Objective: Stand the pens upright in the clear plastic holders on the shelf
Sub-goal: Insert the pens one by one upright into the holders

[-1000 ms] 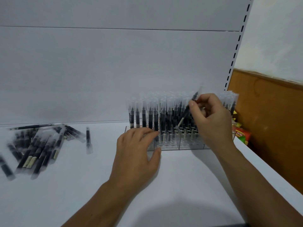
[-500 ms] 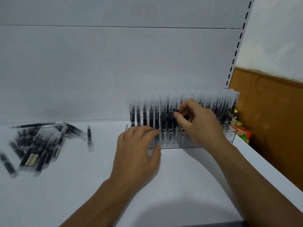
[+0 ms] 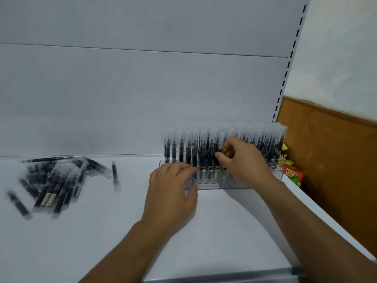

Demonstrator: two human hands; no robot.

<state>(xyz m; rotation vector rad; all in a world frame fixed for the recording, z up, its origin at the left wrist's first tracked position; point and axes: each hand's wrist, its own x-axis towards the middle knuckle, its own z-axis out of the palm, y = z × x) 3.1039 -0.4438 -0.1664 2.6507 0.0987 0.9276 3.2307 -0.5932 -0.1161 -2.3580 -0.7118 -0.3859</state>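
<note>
Pinching what looked like one pen (image 3: 217,147) between thumb and curled forefinger, the right hand (image 3: 242,160) was buried in the middle of the standing pens (image 3: 179,146), though the blur made it hard to be sure which barrel it actually had. The left hand (image 3: 171,193) lay flattish, fingers (image 3: 183,169) straight and close together, tips pressed on the front-left wall of the clear holders (image 3: 204,182), just below the right-hand fingers. Honestly, the risk I saw: the rows were packed tight right beside the knuckles, so a pen forced in at a slant could jam between its neighbours or lever a few over. If the left fingers eased off, the light plastic holder might skid back on the shelf (image 3: 102,231). And the loose pile (image 3: 55,180) sat well off to the left of the left-hand fingers, so every reach would mean dropping that brace
</note>
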